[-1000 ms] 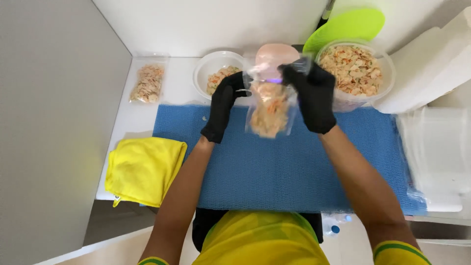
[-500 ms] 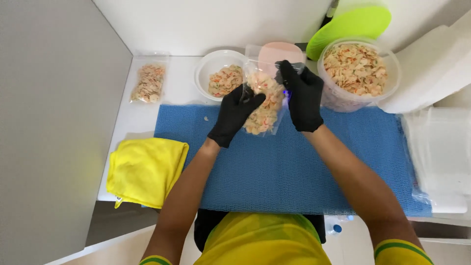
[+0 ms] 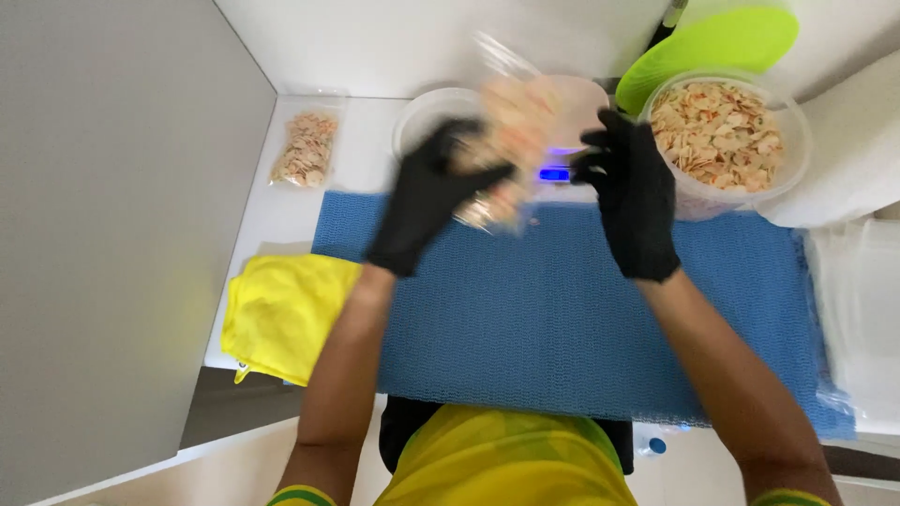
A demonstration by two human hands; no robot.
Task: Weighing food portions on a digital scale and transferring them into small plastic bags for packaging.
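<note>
A clear bag [image 3: 502,141] of pale flakes is held above the far edge of the blue mat [image 3: 562,319], in front of the scale [image 3: 562,169]. It is gripped by the left hand [image 3: 427,201], whose gloved fingers [image 3: 469,178] are closed around its lower part; the bag is blurred, so the exact grip cannot be told. It is kept raised and near upright, seemingly so that the flakes stay inside. The right hand [image 3: 633,197] is set just beside the bag, its fingers loosely curled and holding nothing that can be seen; whether it touches the bag cannot be told.

A large tub [image 3: 727,141] of the same flakes stands at the far right of the surface, within easy reach of the right hand, with a green lid [image 3: 712,47] leaned behind it. A filled bag [image 3: 305,148] is laid flat at the far left corner, apart from the work. A yellow cloth [image 3: 281,314] lies off the mat's left edge, close to the left arm.
</note>
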